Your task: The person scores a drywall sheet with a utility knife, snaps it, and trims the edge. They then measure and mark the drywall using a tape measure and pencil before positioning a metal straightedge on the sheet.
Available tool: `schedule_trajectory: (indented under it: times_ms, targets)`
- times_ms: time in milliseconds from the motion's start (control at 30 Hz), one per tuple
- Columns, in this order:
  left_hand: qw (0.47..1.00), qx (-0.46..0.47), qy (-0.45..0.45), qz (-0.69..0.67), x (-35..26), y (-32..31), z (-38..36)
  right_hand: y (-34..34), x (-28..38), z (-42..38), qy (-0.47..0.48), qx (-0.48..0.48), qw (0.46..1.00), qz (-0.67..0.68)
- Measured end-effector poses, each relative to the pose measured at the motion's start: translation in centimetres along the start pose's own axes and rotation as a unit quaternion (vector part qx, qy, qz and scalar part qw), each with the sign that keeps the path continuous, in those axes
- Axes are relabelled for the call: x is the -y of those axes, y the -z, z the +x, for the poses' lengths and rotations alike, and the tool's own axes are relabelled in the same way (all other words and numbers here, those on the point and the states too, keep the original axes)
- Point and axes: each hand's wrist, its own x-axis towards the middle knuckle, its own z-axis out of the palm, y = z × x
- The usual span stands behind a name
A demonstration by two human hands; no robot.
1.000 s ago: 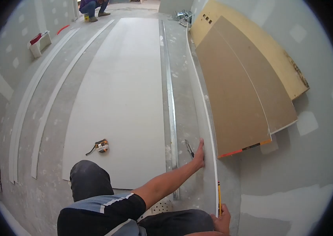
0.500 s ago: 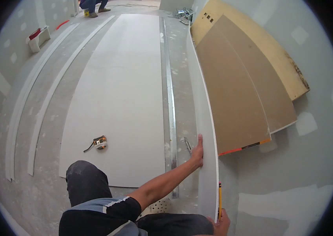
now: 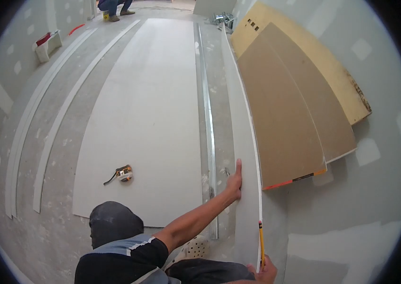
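A long white drywall strip [image 3: 245, 203] stands on its edge on my right, running away from me. My left hand [image 3: 234, 183] is closed at its lower side, thumb stretched along the face, with the other fingers largely hidden. At the near end, my right hand [image 3: 267, 270] grips a yellow pencil [image 3: 261, 242] that stands along the strip's top edge; the fingertips are partly out of sight. A small metal tool [image 3: 227, 171] on the floor shows just beyond my left hand, mostly covered by it.
A tape measure [image 3: 124, 173] lies on a wide white board [image 3: 148, 104]. Beside it runs a metal track [image 3: 209, 123]. Narrow strips [image 3: 53, 128] lie leftward. Brown boards [image 3: 285, 113] and plywood [image 3: 347, 90] lean on the right wall. A person [image 3: 113, 6] crouches at the back.
The pencil has moved left, from beside the strip's edge onto it. The strip's far end has shifted slightly left. My left hand has moved a little left, covering more of the metal tool.
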Motion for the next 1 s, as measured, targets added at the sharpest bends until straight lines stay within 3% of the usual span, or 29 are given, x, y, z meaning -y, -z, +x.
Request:
schedule_trajectory:
  times_ms: [67,200,300,367,467,533,600,800,867,1000]
  targets:
    - [1.000,0.010,-0.012,0.004,-0.7,0.3,-0.4,-0.5,-0.3,-0.5,-0.041,-0.003,0.997,0.069]
    - [0.999,0.031,-0.019,-0.023,-3.6,-0.1,-2.2,-0.8,0.8,0.4,-0.044,0.018,0.999,0.002]
    - [0.999,0.004,-0.047,-0.017,-6.2,0.7,-3.4,-1.9,0.9,0.4,0.047,0.006,0.997,-0.064]
    - [0.997,-0.019,-0.075,-0.009,-8.0,1.6,-3.8,-2.7,3.4,1.8,-0.010,0.026,0.998,0.048]
    - [0.994,-0.017,-0.104,-0.009,-11.1,3.1,-4.3,-3.9,5.0,3.1,0.052,0.033,0.997,0.051]
    - [0.990,-0.080,-0.117,0.010,-13.5,3.3,-6.0,-4.8,6.5,4.1,0.049,0.037,0.998,0.023]
    - [0.988,-0.086,-0.129,-0.010,-15.0,5.7,-3.0,-5.8,8.0,5.3,0.043,0.038,0.998,-0.004]
    - [0.962,-0.158,-0.221,-0.018,-22.8,9.9,-2.3,-10.5,8.9,12.8,0.153,0.075,0.984,0.047]
    - [0.940,-0.243,-0.232,0.069,-25.5,12.4,-1.0,-12.1,9.8,15.4,0.202,0.102,0.973,0.032]
    - [0.915,-0.309,-0.233,0.114,-29.4,15.6,-0.5,-17.1,8.1,20.5,0.150,0.157,0.966,0.139]
